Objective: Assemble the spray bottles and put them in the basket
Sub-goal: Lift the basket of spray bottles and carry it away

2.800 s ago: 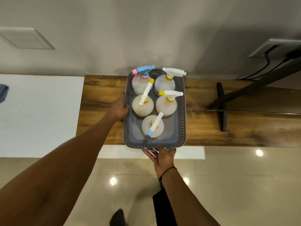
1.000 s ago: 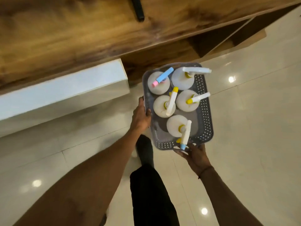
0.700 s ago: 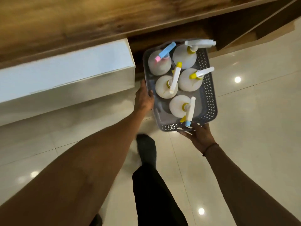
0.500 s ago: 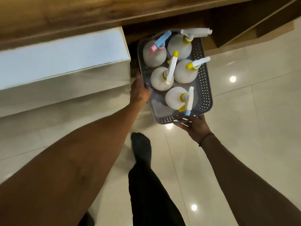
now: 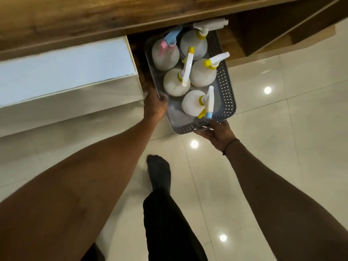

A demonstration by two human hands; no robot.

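Grey perforated plastic basket (image 5: 225,87) is carried level, far end under the wooden table (image 5: 94,14) edge. Left hand (image 5: 155,107) is clamped on the basket's left rim; right hand (image 5: 216,133) is closed under its near end, judged a two-point hold to keep the load upright. Five spray bottles (image 5: 202,73) stand inside the basket, trigger heads fitted, packed touching so none tips. White cabinet (image 5: 64,70) lies left of the basket. No brand, label or legible writing found on bottles or basket.
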